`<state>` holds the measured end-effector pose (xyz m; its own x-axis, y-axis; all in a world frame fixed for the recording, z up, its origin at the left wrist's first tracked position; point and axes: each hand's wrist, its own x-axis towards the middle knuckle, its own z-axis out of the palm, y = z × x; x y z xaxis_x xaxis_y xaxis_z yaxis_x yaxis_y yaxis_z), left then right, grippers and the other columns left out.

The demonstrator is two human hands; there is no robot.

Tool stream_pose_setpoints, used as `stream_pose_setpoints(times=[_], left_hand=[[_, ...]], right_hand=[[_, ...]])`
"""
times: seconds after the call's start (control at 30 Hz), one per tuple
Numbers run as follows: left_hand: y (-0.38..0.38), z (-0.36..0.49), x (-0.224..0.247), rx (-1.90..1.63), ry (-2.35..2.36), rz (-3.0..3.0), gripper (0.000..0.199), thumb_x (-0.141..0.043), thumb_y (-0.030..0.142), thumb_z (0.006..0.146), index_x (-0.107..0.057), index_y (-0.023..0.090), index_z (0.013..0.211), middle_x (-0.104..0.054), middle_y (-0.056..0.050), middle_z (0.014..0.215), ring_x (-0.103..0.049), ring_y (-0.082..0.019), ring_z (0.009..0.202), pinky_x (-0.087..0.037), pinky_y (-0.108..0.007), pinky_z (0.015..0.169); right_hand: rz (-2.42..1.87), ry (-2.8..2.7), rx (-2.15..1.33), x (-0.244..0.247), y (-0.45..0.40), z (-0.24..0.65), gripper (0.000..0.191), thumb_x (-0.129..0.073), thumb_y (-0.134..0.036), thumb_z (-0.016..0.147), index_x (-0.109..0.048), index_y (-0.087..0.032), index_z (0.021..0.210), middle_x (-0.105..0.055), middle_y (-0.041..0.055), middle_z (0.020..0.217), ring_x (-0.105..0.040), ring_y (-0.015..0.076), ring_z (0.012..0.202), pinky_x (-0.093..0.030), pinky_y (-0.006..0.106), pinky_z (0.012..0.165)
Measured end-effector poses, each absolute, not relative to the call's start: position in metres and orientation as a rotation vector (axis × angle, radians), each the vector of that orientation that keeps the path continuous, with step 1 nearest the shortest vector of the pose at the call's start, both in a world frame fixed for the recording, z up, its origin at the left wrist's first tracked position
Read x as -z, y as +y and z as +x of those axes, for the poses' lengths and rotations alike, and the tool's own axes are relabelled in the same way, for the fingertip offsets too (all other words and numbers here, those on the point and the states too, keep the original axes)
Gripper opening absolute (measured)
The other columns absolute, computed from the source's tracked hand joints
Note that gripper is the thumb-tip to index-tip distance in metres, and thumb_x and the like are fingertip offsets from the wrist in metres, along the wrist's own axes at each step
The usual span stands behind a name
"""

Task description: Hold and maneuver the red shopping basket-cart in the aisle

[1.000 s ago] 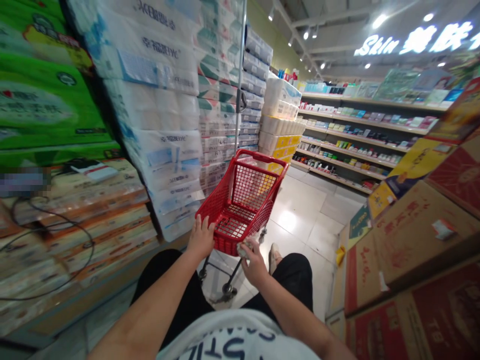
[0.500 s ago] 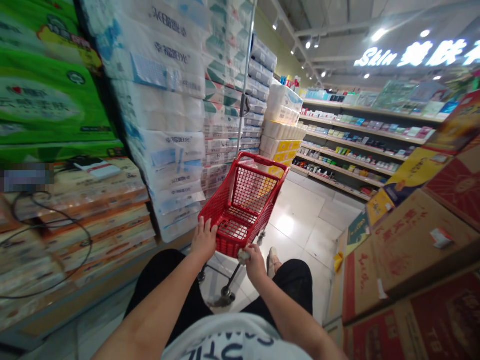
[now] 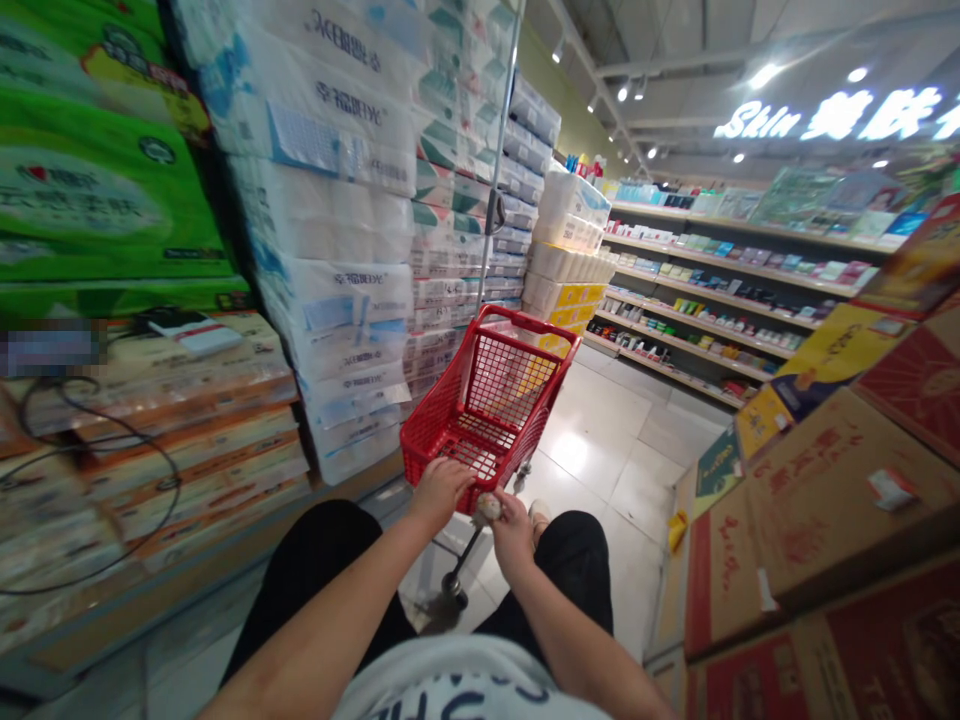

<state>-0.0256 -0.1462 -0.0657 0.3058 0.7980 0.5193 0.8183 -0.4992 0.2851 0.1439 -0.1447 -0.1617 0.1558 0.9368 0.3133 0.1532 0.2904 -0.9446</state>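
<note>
A red plastic shopping cart (image 3: 510, 385) with mesh sides stands in front of my knees, with no goods visible inside. My left hand (image 3: 444, 490) is at its near rim, palm down, fingers stretched toward my right hand. My right hand (image 3: 513, 525) is closed on a small pale crumpled thing (image 3: 489, 508) beside the cart's near corner. Its kind is too small to make out. Below the basket, a dark leg and wheel (image 3: 454, 590) of the cart show between my knees.
Tall stacks of wrapped paper rolls (image 3: 337, 220) rise on the left, by green tissue packs (image 3: 75, 190) and a black cable (image 3: 176, 480). Cardboard cartons (image 3: 817, 490) line the right side. Stocked shelves (image 3: 712, 270) stand beyond the tiled floor (image 3: 600, 430).
My left hand has moved right along the cart's near rim, closer to my right hand. My right hand keeps the pale thing, now turned slightly. The cart has hardly moved.
</note>
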Motion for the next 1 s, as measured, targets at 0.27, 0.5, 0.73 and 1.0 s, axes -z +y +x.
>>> stream_pose_setpoints(times=[0.27, 0.5, 0.73, 1.0], left_hand=[[-0.142, -0.029, 0.072, 1.037, -1.611, -2.482, 0.026, -0.045, 0.03, 0.093, -0.07, 0.025, 0.098, -0.072, -0.002, 0.098, -0.061, -0.016, 0.094, -0.038, -0.04, 0.101], [-0.136, -0.031, 0.078, 1.015, -1.595, -2.45, 0.028, -0.042, 0.026, 0.094, -0.068, 0.024, 0.104, -0.07, -0.002, 0.11, -0.05, -0.021, 0.124, -0.033, -0.048, 0.11], [-0.119, -0.033, 0.081, 0.99, -1.589, -2.477, 0.028, -0.042, 0.022, 0.093, -0.068, 0.023, 0.105, -0.068, -0.003, 0.116, -0.045, -0.022, 0.13, -0.032, -0.052, 0.112], [-0.106, -0.021, 0.078, 0.997, -1.577, -2.475, 0.03, -0.04, 0.022, 0.094, -0.067, 0.022, 0.107, -0.068, -0.005, 0.114, -0.043, -0.022, 0.132, -0.033, -0.052, 0.111]], right_hand=[[-1.287, -1.361, -0.841, 0.15, -0.152, 0.15, 0.023, -0.06, -0.023, 0.067, -0.067, -0.021, 0.089, -0.067, 0.0014, 0.08, -0.064, 0.0189, 0.075, -0.053, 0.03, 0.069], [-1.307, -1.566, -0.707, 0.152, -0.138, 0.153, 0.029, -0.056, -0.02, 0.072, -0.063, -0.021, 0.099, -0.062, 0.0025, 0.089, -0.06, 0.0167, 0.076, -0.049, 0.027, 0.07], [-1.213, -1.626, -0.687, 0.163, -0.116, 0.159, 0.023, -0.054, -0.022, 0.076, -0.063, -0.021, 0.097, -0.063, 0.0033, 0.092, -0.06, 0.0167, 0.078, -0.048, 0.027, 0.071], [-1.332, -1.489, -0.725, 0.166, -0.098, 0.179, 0.016, -0.057, -0.028, 0.075, -0.061, -0.02, 0.088, -0.063, 0.0023, 0.08, -0.059, 0.0173, 0.069, -0.048, 0.028, 0.066]])
